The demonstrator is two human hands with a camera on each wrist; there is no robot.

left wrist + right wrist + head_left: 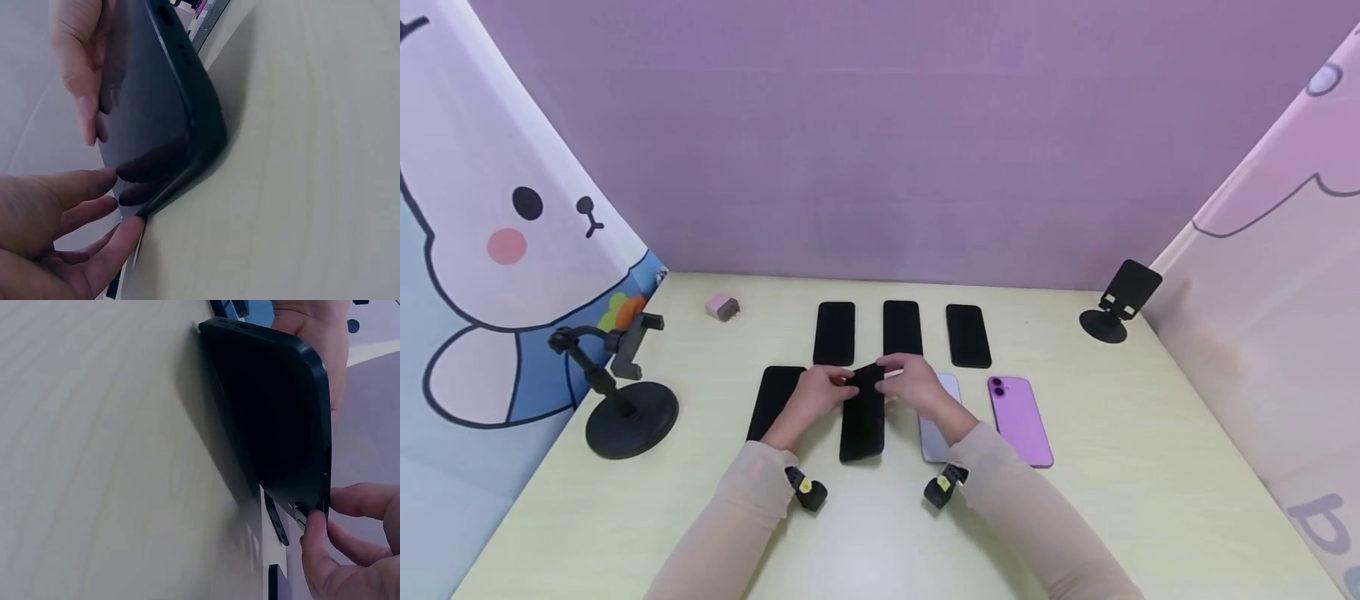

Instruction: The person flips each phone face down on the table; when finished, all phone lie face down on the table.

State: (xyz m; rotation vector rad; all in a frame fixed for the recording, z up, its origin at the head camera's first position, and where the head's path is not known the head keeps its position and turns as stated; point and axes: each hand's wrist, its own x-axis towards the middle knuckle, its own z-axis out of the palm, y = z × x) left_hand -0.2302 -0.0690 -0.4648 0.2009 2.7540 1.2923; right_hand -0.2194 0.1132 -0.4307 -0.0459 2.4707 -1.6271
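Left hand [820, 390] and right hand [917, 385] pinch opposite edges of the black smartphone [862, 423] near its far end, presumably to steady it, tilted, over the table [872, 542], between the dark phone [773, 398] and the lavender phone [934, 439].

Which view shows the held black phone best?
Head: it frames the held phone end to end, mostly uncovered. Left wrist crops it, showing screen and edge; right wrist shows its dark underside obliquely.
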